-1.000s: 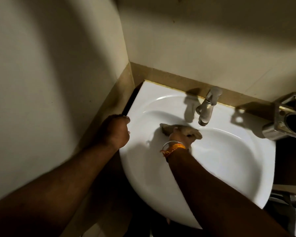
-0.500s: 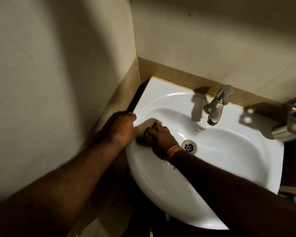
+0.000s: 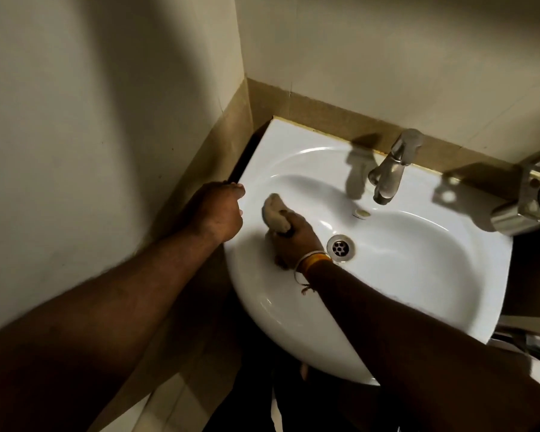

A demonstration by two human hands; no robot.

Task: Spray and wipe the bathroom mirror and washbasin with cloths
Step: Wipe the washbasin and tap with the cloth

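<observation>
A white washbasin (image 3: pixel 418 275) is fixed in the corner of two cream walls. My right hand (image 3: pixel 295 241) is closed on a bunched beige cloth (image 3: pixel 275 215) and presses it against the left inner slope of the bowl, just left of the metal drain (image 3: pixel 340 247). My left hand (image 3: pixel 220 213) grips the basin's left rim, fingers curled over the edge. An orange band and a thin bangle sit on my right wrist. No mirror and no spray bottle are in view.
A chrome tap (image 3: pixel 393 166) rises at the back of the basin, over the bowl. A metal fixture (image 3: pixel 530 204) sticks in from the right edge. Brown tile trim (image 3: pixel 325 113) runs along both walls behind the basin. Dark floor lies below.
My right hand with the cloth swept from under the tap to the bowl's left side, then slid slightly back along the left slope. My left hand stayed on the rim.
</observation>
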